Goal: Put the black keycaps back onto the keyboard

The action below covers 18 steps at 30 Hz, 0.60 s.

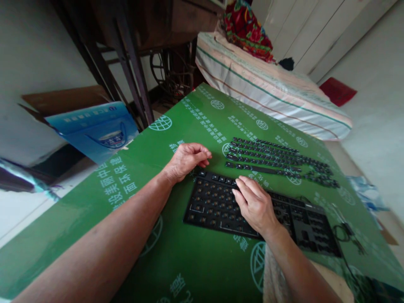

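One keyboard (210,203): flat on the green table (170,256), its face mostly bare; I judge it light and stiff, best held by the frame edges.
Loose keycaps (274,159): in rows beyond the keyboard; probably slick, easily scattered.
Left hand (191,159): fingers curled narrow beside the keyboard's far left corner; I cannot tell whether they hold anything.
Right hand (254,204): fingers bunched over the keyboard's far edge, grip unclear, hiding its middle.
Cable (348,229): right of the keyboard, too blurred to trace.

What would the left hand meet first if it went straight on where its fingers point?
Probably the loose black keycaps, though how high the left hand sits is hard to tell.
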Tool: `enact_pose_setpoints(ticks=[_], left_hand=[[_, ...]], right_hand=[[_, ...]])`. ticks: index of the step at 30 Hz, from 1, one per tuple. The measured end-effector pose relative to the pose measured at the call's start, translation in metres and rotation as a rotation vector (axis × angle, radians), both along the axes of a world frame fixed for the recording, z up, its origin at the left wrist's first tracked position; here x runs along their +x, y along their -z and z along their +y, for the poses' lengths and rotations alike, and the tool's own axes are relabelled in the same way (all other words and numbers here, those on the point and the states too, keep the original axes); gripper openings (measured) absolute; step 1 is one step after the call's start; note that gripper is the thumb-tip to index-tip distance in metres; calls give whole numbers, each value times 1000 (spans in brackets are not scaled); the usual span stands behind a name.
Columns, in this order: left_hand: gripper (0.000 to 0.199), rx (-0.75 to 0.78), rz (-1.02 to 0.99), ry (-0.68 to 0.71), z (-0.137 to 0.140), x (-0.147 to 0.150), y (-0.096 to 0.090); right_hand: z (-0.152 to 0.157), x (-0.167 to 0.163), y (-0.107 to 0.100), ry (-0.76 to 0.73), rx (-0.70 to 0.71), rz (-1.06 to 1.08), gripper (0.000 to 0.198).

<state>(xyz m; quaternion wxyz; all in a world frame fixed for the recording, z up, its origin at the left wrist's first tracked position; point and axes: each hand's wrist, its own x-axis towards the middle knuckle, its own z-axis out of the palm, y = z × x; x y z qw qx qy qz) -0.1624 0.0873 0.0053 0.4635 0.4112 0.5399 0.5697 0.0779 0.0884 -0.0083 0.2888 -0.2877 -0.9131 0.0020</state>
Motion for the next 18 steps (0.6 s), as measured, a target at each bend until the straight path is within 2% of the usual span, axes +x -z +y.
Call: enact_pose_setpoints(ticks=[5,12,18], left_hand=[[14,-8,-5,3,-1,-1,-1],[16,-10,-3,-2,-1,-1,-1],[18,-11,17,8,-2,-2,0]], right_hand=[[0,2,0,-12,-18,63,30],[0,0,-1,-13,56,-19,20],[0,-1,-2,-18,59,22,20]])
